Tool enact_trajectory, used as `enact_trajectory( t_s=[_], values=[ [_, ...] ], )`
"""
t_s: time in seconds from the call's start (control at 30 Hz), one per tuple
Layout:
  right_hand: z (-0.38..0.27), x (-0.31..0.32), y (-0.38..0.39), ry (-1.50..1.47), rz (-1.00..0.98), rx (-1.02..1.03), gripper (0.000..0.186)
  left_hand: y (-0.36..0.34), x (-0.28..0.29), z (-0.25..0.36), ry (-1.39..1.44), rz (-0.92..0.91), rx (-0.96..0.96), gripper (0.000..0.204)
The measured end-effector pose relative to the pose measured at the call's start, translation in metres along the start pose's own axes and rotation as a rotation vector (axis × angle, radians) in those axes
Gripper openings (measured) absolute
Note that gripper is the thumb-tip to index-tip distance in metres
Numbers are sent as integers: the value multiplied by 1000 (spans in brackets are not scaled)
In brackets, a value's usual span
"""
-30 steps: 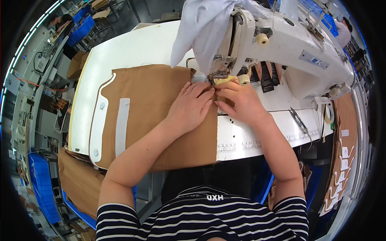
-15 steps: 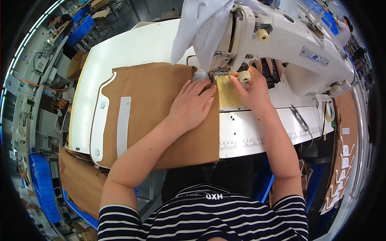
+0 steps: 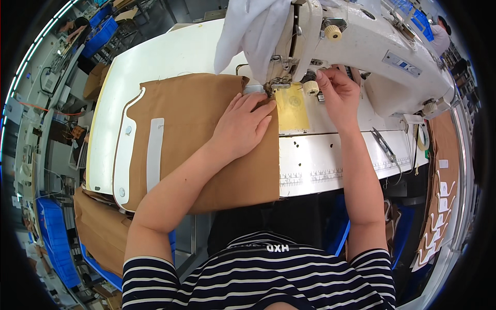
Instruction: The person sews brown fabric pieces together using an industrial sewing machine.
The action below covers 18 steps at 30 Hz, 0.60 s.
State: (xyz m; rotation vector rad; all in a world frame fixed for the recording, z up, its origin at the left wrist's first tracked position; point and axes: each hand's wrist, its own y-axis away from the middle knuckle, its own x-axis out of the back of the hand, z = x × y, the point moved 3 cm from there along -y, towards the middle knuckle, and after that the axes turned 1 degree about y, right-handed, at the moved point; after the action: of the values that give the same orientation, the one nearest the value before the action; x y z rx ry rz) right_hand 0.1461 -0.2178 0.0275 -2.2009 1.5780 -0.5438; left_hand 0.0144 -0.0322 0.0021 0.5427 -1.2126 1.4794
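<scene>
My left hand (image 3: 243, 124) lies with fingers slightly bent on the brown fabric panel (image 3: 196, 134), its fingertips just beside the presser foot (image 3: 280, 86) of the white sewing machine (image 3: 382, 57). The panel carries a white strip (image 3: 155, 155) and a white shaped edging piece (image 3: 123, 170). My right hand (image 3: 338, 90) is raised under the machine arm, thumb and index finger closed beside a cream knob (image 3: 310, 87); what they grip is unclear. A yellow plate (image 3: 292, 116) shows right of the panel. White cloth (image 3: 243, 28) hangs over the machine head.
Metal snips (image 3: 384, 144) and a tape roll (image 3: 422, 137) lie at the table's right (image 3: 320, 175). Brown pieces hang at right (image 3: 439, 150) and lie at lower left (image 3: 101, 227). Blue bins (image 3: 54, 243) stand at left. Co-workers (image 3: 70, 31) (image 3: 442, 39) work at both sides.
My right hand has left the fabric edge beside my left hand and moved up and right under the machine arm, uncovering the yellow plate. My left hand stays on the panel.
</scene>
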Motion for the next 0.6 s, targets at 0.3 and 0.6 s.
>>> enact_trajectory(
  t_s=[0.3, 0.6],
  values=[
    [1, -4, 1, 66, 153, -35, 25, 3, 4, 1, 21, -17, -14, 33],
    [-3, -3, 4, 44, 150, -2, 28, 7, 0, 1, 10, 26, -23, 32]
  ],
)
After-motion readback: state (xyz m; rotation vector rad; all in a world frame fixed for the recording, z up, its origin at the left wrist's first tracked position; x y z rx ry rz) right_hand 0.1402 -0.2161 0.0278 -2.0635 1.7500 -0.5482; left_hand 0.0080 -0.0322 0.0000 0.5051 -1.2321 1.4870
